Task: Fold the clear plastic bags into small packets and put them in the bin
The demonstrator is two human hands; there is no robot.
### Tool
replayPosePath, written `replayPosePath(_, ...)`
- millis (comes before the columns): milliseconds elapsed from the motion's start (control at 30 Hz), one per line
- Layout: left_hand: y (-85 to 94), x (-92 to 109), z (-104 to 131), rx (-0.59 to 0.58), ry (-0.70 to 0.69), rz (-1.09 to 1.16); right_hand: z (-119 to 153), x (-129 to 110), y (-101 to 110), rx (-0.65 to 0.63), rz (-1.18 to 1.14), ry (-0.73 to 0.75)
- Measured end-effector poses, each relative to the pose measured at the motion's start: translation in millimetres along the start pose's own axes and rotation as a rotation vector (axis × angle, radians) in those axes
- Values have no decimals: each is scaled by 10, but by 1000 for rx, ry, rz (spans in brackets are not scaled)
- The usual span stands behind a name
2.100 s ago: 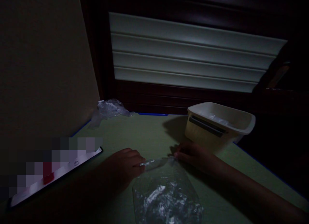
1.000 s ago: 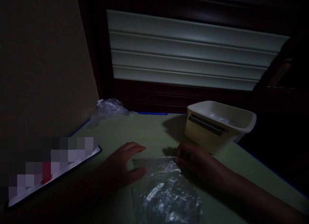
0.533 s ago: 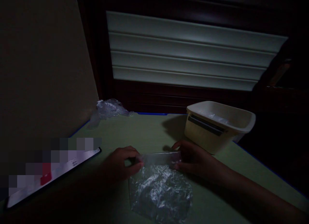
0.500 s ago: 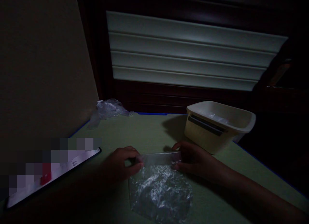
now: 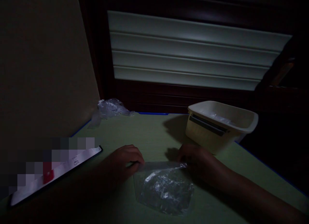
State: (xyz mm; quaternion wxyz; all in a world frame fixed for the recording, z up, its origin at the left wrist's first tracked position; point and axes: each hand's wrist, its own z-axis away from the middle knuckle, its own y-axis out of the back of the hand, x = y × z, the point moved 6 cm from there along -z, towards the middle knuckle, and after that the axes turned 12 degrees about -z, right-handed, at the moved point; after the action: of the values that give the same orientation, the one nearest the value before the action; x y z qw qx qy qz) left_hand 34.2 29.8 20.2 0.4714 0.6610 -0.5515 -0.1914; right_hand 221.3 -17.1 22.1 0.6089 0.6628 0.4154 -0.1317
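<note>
A clear plastic bag (image 5: 165, 188) lies spread over the green tabletop in front of me, wrinkled and shiny. My left hand (image 5: 126, 161) pinches its far left corner between thumb and fingers. At the far right corner my right hand (image 5: 196, 158) is closed on the bag's edge, its fingertips partly hidden in shadow. Between the two hands the far edge of the bag runs nearly straight.
A cream plastic bin (image 5: 205, 137) with plastic inside stands at the right back. Crumpled clear plastic (image 5: 112, 108) lies at the back left by the wall. A partly blurred-out tablet-like screen (image 5: 79, 159) is at the left. The table (image 5: 149, 130) meets slatted panelling (image 5: 188, 53) behind.
The bag's far edge has come down toward me and lies lower. My right hand has turned over, knuckles up, and moved slightly right; the left hand still pinches its corner.
</note>
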Motion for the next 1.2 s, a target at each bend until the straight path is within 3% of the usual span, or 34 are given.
replayPosePath(167, -5, 20, 21, -65, -93, -93, 28, -104, -40, -61, 160, 112)
replayPosePath(367, 7, 61, 26, -122, -95, -129, 46, -108, -90, -82, 256, 138)
replayPosePath(467, 35, 72, 22, -123, -74, -102, 52, -100, -101, -82, 257, 149)
replayPosePath(600, 76, 112, 27, -79, -151, -42, 59, -118, -105, -108, 266, 153)
replayPosePath(800, 18, 140, 55, -132, -226, -35, 67, -173, -98, -175, 243, 176)
replayPosePath(967, 52, 168, 90, -110, -284, -56, 69, -241, -84, -234, 178, 199)
replayPosePath(1100, 55, 164, 124, -120, -376, -205, 73, -279, -78, -267, 132, 222)
replayPosePath(1200, 13, 175, 137, -208, -465, -372, 78, -240, -90, -270, 158, 248)
